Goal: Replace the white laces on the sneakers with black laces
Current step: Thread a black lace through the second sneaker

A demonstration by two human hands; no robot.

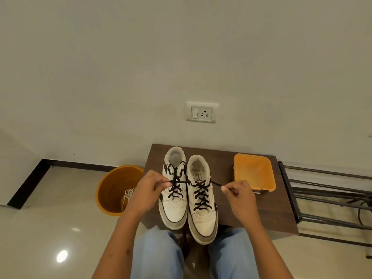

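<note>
Over on the left, an orange bucket (112,190) stands on the glossy tiled floor (50,228), and white laces (127,196) are lying inside it, so the old pair looks discarded. Moving in, the left hand (148,193) pinches one end of a black lace (216,184) just beside the left sneaker (174,208), which is already crossed in black right up to the collar. The lace runs taut across to the right sneaker (203,222), laced in black through its lower and middle eyelets, with the top of the tongue not yet covered. On the far side the right hand (239,194) pinches the other end between thumb and fingertip, fingers curled in.

By my reading this is the snugging pull on the second shoe, close to the end of the job. To do it well, both ends want an even, level pull so the tails come out the same length, and each crossing should lie flat rather than twisted before the remaining eyelets are threaded. Pull too hard on one side and the shoe may skid toward it, since neither hand is pinning it down.

The sneakers sit side by side, touching, toes toward the person, on a dark wood-grain table (271,214) against a plain pale wall, below a switch-and-socket plate (202,112). An orange plastic tub (254,174) rests on the table to the right, and beyond that a dark metal rack (330,200) stands.
</note>
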